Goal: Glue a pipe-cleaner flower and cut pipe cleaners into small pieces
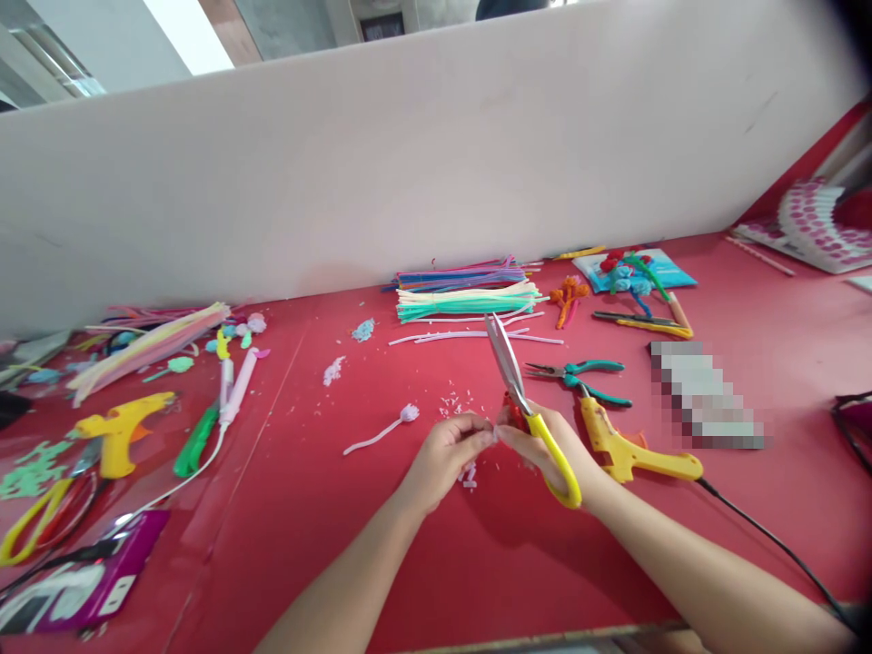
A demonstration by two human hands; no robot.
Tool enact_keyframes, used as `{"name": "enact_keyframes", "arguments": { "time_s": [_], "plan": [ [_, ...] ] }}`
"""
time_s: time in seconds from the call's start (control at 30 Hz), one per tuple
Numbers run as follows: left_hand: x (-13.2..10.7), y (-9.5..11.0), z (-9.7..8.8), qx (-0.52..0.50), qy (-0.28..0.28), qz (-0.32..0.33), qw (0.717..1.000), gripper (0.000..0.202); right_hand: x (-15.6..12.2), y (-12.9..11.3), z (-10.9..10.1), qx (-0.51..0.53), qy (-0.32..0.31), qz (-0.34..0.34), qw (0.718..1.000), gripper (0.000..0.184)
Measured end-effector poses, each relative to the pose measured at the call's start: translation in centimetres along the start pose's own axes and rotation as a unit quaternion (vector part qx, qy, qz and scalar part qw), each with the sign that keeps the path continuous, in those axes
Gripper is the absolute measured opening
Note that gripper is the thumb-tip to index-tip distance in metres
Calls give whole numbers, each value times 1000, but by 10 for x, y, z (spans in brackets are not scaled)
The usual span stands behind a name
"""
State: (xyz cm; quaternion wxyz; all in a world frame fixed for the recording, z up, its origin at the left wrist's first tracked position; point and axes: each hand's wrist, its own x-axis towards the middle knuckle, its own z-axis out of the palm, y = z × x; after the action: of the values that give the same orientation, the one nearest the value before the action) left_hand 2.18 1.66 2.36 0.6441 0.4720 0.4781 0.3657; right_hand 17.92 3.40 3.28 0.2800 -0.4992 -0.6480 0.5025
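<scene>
My right hand (545,447) grips yellow-handled scissors (512,381), their closed blades pointing up and away from me. My left hand (450,454) is pinched shut on a small pale pink pipe-cleaner piece (491,434), and the fingertips of both hands meet at that piece just above the red table (381,536). A short pink bit (469,476) lies under the left hand. A pink pipe cleaner with a fuzzy curled end (388,429) lies to the left of my left hand.
A yellow glue gun (630,450) with a black cord and teal pliers (582,377) lie right of my hands. Stacked coloured pipe cleaners (467,295) sit by the white partition (409,173). At far left lie another glue gun (119,427), more pipe cleaners, tools and a purple package.
</scene>
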Motion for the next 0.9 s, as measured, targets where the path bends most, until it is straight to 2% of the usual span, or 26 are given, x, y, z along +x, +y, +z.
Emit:
{"name": "enact_keyframes", "arguments": {
  "time_s": [0.1,0.17,0.27,0.37,0.43,0.5,0.57,0.67,0.9],
  "plan": [
    [-1,-1,2,45,9,17,999,20,-1,-1,0,14,-5,10,1000,12],
    [-2,-1,2,90,35,54,994,18,0,2,2,4,7,9,1000,9],
    [-3,0,4,165,73,113,977,14,2,9,4,-31,23,-17,999,8],
    [-2,1,3,180,86,122,972,10,3,13,4,-96,23,-48,994,14],
    [-1,2,0,137,111,112,978,10,3,14,1,-173,37,-59,982,19],
    [1,1,-4,62,160,94,981,11,2,14,-1,-260,59,-64,962,24],
    [3,0,-8,-25,205,76,976,13,0,14,-2,-326,70,-65,941,26],
    [5,-2,-12,-121,228,75,963,16,-2,16,0,-381,65,-63,920,28],
    [5,-2,-17,-162,254,101,948,16,-2,26,4,-454,43,-65,887,34]
  ]
}}
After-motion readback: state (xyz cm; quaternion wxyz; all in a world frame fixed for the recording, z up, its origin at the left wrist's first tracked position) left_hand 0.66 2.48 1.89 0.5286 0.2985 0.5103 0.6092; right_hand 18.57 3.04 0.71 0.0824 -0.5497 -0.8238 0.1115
